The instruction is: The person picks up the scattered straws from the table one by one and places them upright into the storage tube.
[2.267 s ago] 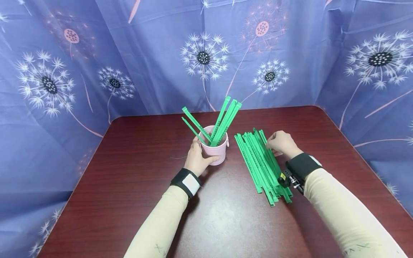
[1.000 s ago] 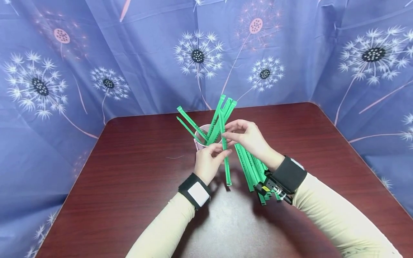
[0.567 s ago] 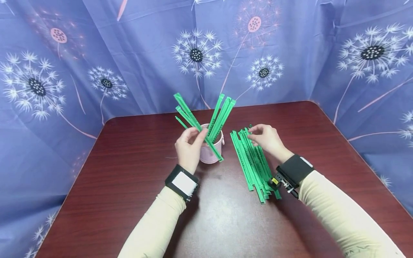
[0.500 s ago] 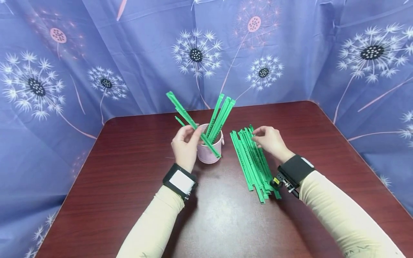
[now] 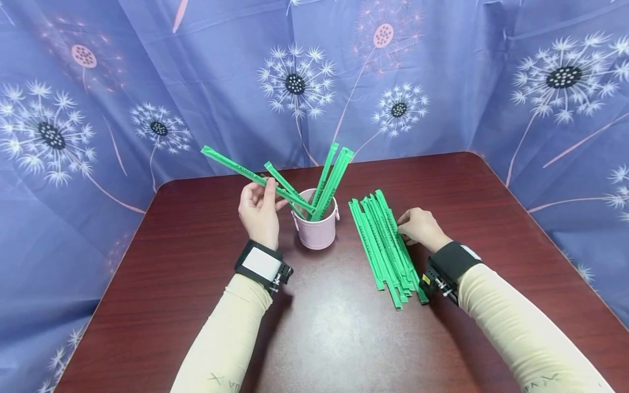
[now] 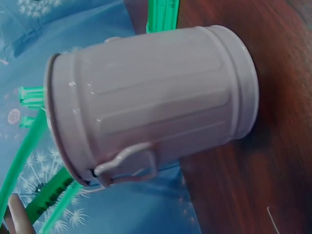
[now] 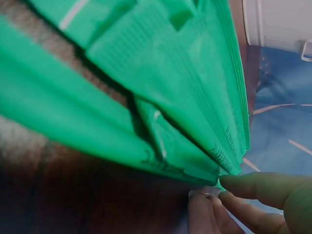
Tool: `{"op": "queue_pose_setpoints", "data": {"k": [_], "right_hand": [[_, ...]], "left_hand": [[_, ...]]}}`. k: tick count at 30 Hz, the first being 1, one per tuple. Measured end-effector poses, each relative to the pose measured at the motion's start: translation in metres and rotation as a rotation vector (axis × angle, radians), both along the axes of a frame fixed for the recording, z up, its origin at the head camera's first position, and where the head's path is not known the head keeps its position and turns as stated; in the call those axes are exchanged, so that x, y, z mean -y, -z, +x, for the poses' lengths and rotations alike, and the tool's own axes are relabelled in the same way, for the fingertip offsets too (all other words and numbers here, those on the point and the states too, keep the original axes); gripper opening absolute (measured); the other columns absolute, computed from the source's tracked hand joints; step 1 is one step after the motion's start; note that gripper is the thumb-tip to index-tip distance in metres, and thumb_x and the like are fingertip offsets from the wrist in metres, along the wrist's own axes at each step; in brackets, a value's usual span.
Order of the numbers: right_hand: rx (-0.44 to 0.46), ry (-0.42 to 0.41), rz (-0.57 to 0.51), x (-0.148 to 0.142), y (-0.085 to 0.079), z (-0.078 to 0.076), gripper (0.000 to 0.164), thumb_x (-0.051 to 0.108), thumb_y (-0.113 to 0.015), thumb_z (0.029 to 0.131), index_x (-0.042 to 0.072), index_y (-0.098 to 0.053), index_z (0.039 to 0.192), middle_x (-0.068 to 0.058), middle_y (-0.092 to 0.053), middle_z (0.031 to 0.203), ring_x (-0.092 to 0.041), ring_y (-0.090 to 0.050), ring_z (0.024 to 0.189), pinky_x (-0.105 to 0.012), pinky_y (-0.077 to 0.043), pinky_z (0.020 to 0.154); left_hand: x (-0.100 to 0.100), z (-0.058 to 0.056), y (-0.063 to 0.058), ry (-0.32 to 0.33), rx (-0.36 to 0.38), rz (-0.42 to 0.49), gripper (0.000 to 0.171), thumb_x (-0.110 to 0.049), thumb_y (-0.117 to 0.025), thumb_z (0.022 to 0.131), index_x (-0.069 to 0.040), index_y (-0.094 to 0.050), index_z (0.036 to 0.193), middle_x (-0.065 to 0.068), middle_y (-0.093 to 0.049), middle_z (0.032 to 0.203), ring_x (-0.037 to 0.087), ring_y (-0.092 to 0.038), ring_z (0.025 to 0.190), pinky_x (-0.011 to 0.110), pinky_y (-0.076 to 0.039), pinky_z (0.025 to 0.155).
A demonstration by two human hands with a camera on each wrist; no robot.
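Note:
My left hand (image 5: 261, 215) pinches a long slim green packet (image 5: 231, 164) with printed lettering. The packet slants down to the right, its lower end inside the pink bucket (image 5: 316, 234). A left fingertip (image 6: 19, 217) shows beside green packets in the left wrist view, where the bucket fills the middle. Several other green packets (image 5: 334, 180) lean in the bucket. My right hand (image 5: 422, 229) is at the right edge of a pile of green packets (image 5: 380, 245). In the right wrist view its thumb (image 7: 258, 187) and fingers pinch the edge of an outer crimped packet (image 7: 112, 131).
The bucket stands on a dark red-brown table (image 5: 196, 256), left of the pile, with small handles on its sides. A blue curtain (image 5: 221, 82) with dandelion prints hangs behind the table. A thin pale thread (image 6: 273, 219) lies near the bucket.
The packet passed from my right hand to my left, which swung it left and into the bucket. My right hand went back to the pile and moved down its right edge.

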State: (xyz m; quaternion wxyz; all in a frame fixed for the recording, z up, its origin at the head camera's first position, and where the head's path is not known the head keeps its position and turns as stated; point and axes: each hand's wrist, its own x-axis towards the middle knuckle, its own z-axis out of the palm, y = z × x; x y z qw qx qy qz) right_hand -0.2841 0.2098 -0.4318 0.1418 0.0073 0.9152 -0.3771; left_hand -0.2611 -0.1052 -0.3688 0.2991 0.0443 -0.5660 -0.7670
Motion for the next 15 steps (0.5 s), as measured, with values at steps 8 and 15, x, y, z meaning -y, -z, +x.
{"op": "queue_pose_setpoints", "data": {"k": [8,15], "right_hand": [[0.005,-0.004,0.032,0.003,-0.002,0.001,0.036,0.013,-0.061,0.096,-0.012,-0.058,0.122,-0.027,-0.066,0.104,-0.028,-0.068,0.081,-0.034,-0.060,0.068],[0.026,0.002,0.023,0.004,-0.002,0.002,0.035,0.009,-0.059,0.096,-0.012,-0.056,0.123,-0.030,-0.062,0.110,-0.032,-0.068,0.086,-0.035,-0.060,0.069]], "left_hand": [[0.001,-0.002,0.014,-0.008,0.056,-0.085,0.013,-0.008,-0.071,0.090,0.001,-0.063,0.094,0.001,-0.069,0.088,0.006,-0.068,0.071,0.037,-0.061,0.069],[0.001,-0.002,0.027,-0.037,0.162,-0.275,0.021,-0.012,-0.075,0.088,0.006,-0.069,0.098,0.018,-0.074,0.094,0.008,-0.067,0.068,0.039,-0.061,0.071]]}}
